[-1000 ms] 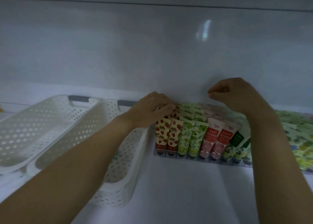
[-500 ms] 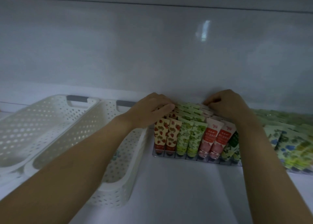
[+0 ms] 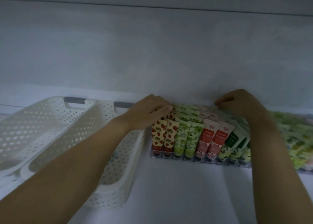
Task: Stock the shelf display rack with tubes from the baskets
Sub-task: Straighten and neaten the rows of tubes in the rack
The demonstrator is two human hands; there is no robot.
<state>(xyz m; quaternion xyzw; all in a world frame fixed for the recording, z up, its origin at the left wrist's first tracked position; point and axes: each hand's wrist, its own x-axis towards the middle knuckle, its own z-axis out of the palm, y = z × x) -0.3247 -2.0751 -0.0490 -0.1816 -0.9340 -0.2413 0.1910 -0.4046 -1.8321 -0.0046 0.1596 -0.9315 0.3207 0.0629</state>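
A clear display rack stands on the white shelf, filled with rows of tubes: strawberry-print tubes, green leafy tubes, pink tubes and dark-green-label tubes. My left hand lies over the back of the strawberry row, thumb and fingers closed on the tube tops. At the back of the pink and green rows my right hand is curled, fingertips down among the tubes. What it holds is hidden.
Two white perforated baskets with grey handles lie side by side to the left, the nearer one touching the rack's left side. More green tubes fill the shelf to the right. The shelf's back wall rises directly behind the rack.
My right hand has dropped from above the rack onto the back rows of tubes. My left hand has stayed on the strawberry tubes.
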